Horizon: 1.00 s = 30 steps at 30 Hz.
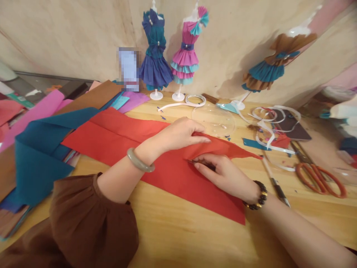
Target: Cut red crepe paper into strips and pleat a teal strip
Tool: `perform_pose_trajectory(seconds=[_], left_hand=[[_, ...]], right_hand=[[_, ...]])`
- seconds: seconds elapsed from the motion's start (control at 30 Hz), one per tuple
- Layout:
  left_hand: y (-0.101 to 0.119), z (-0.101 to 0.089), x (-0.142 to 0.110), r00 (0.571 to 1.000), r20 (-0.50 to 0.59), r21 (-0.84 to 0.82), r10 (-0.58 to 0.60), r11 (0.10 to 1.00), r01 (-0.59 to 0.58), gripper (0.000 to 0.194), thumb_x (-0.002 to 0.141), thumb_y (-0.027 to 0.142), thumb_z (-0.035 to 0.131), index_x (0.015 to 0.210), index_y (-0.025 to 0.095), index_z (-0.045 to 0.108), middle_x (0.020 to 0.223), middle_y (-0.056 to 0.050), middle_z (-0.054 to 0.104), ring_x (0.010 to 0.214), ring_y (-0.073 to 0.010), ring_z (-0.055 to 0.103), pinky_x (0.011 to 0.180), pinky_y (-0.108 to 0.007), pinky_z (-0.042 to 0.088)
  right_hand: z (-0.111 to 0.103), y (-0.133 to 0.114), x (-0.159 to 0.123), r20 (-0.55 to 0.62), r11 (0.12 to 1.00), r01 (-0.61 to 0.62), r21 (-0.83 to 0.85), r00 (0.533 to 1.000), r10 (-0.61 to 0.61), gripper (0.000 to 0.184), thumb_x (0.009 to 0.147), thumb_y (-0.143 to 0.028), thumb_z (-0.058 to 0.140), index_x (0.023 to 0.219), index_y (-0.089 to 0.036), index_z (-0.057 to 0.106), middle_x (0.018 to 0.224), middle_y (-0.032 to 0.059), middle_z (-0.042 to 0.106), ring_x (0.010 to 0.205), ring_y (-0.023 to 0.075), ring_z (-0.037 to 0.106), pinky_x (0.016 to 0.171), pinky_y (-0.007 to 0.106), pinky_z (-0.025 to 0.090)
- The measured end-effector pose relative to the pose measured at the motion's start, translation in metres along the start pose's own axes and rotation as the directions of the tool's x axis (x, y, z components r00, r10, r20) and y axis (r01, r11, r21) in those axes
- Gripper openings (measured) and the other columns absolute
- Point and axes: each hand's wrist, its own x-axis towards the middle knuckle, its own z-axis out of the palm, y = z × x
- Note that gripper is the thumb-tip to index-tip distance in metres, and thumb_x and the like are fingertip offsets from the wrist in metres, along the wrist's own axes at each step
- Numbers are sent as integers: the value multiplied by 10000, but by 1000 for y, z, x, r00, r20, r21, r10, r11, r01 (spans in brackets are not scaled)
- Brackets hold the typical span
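Observation:
A long red sheet of crepe paper (173, 182) lies across the table, its far edge lifted and partly slit toward the right. My left hand (184, 134), with a pale bangle at the wrist, pinches the raised flap between thumb and fingers. Just below it, my right hand (220, 171) is closed over the paper. A thin dark tip pokes out from its fingers at the slit; the rest of that small tool is hidden in the palm. Right of this hand lie a slim black-and-silver pen-like tool (276, 184) and orange-handled scissors (320, 178).
Coloured paper sheets, including a teal one (41, 149), pile up on the left. Along the wall stand three mannequins in paper dresses, one blue (156, 52), one pink (185, 56), one brown and teal (267, 67). White tape (195, 99) and a clear dish (213, 119) sit behind the sheet.

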Motion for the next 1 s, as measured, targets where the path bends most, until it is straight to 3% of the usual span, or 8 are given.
perform_pose_trajectory(seconds=[0.47, 0.7, 1.0], left_hand=[[-3, 0, 1, 998, 21, 40, 64, 997, -65, 240, 854, 301, 626, 681, 138, 657, 655, -6, 635, 605, -109, 535, 600, -242, 363], [-3, -1, 1, 997, 12, 51, 75, 996, -76, 249, 858, 300, 620, 668, 141, 647, 645, 0, 625, 597, -105, 520, 598, -241, 353], [0, -2, 1, 998, 14, 21, 54, 998, -55, 249, 859, 292, 611, 662, 142, 635, 639, 4, 611, 602, -108, 506, 595, -245, 345]], right_hand=[[2, -1, 3, -19, 999, 8, -47, 1000, -9, 269, 921, -342, 471, 881, -192, 692, 767, 36, 704, 680, 171, 617, 629, 275, 455], [2, -2, 3, -1, 1000, -14, -9, 1000, 14, 276, 924, -358, 461, 926, -197, 685, 856, 40, 717, 735, 177, 636, 655, 281, 466], [2, -7, 5, -5, 1000, -16, -16, 1000, 16, 276, 916, -363, 474, 869, -184, 679, 781, 39, 704, 690, 172, 615, 621, 277, 453]])
